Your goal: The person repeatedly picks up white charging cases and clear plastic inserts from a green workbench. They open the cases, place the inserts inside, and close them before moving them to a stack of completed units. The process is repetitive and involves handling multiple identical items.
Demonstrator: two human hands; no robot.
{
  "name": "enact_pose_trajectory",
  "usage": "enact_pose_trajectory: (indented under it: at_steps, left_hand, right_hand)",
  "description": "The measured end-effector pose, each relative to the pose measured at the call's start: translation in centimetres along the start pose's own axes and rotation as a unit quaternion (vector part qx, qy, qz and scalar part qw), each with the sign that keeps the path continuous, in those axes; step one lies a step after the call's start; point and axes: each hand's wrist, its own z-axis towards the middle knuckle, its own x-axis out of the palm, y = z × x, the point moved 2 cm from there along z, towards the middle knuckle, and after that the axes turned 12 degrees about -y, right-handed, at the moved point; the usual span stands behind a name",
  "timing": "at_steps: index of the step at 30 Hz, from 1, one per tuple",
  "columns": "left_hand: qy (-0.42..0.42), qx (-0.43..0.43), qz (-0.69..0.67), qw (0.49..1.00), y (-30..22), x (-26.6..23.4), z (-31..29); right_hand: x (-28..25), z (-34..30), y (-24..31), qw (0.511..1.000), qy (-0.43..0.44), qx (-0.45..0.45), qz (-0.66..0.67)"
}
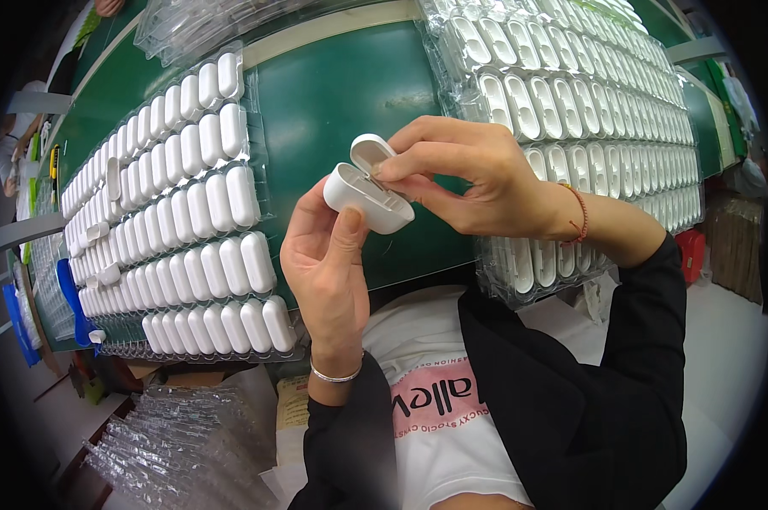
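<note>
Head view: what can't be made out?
All in the head view:
Inside the open, rounded white plastic case: partly covered by the right hand, whose fingers may hide something small.
Left hand: fingertips, except the thumb's, hidden behind the case.
White hollow oval shells: some behind the right forearm.
Another person's hand: cut off by the top edge.

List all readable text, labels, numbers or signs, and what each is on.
White shirt: large black letters on a pink panel, smaller lettering around it; wording not copied here.
Tan package: any print is too blurred to read.
Open white case: no lettering visible.
</note>
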Motion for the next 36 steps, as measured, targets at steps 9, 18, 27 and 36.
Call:
enact_pose_trajectory:
  at_steps: [9,18,27,36]
  left_hand:
    - [0.000,0.020,0.041,0.999,-0.07,-0.42,-0.37]
    - [0.016,0.111,0.050,0.992,-0.65,-0.11,-0.68]
    - [0.016,0.097,0.072,0.993,-0.65,-0.32,-0.44]
    - [0.017,0.092,0.081,0.992,-0.55,-0.29,-0.28]
  right_hand:
    - [-0.02,0.21,-0.10,0.995,0.003,0.073,0.061]
    - [-0.31,0.56,-0.09,0.979,0.058,0.169,0.103]
    - [-0.28,0.39,-0.33,0.978,0.048,0.169,0.111]
    - [-0.25,0.36,-0.47,0.980,0.047,0.163,0.102]
